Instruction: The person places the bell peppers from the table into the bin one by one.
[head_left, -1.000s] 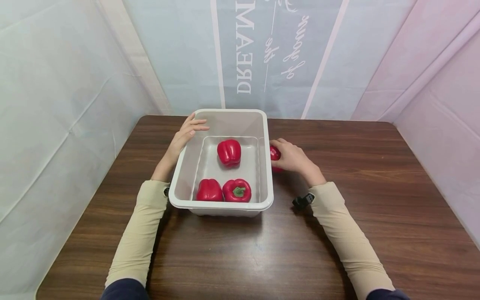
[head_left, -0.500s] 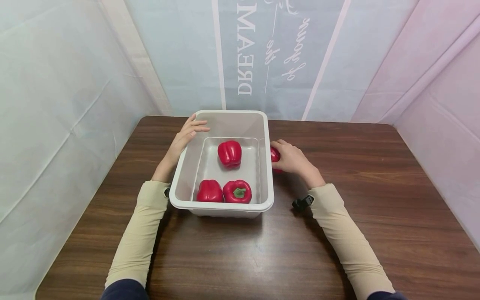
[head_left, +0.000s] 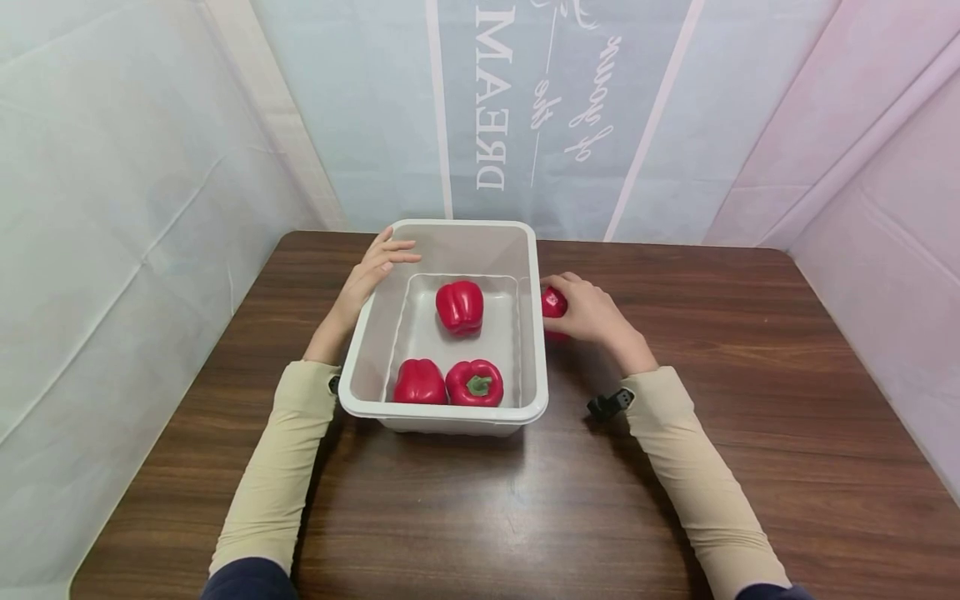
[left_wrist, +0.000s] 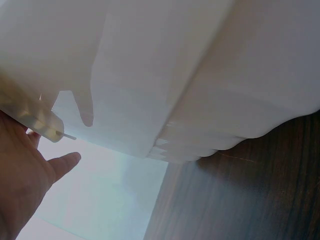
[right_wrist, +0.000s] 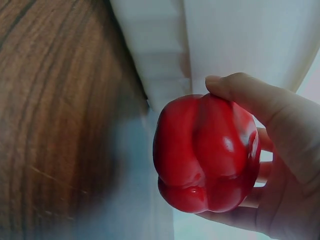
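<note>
A light grey plastic bin (head_left: 358, 367) stands on the table, holding three red bell peppers: one (head_left: 460, 307) toward the back, another (head_left: 419, 382) at the front left, and a third (head_left: 475, 383) with its green stem up. Across the bin's left rim lies my left hand (head_left: 367, 279), its fingers extended over the inside; in the left wrist view that hand (left_wrist: 22, 177) is at the rim. Outside the right wall, my right hand (head_left: 592, 312) grips another red bell pepper (right_wrist: 205, 155), thumb on one side and fingers on the other. The bin's rim partly hides this pepper in the head view.
The dark wood-grain table (head_left: 750, 375) extends right of the bin and in front of it. A pale printed curtain (head_left: 375, 108) hangs behind, with white cloth (head_left: 127, 250) at the left. A small black device (head_left: 609, 404) sits at the right wrist.
My right hand, with the red bell pepper in its grip, has shifted slightly right and away from the bin wall. The left hand and the bin have stayed in place.
</note>
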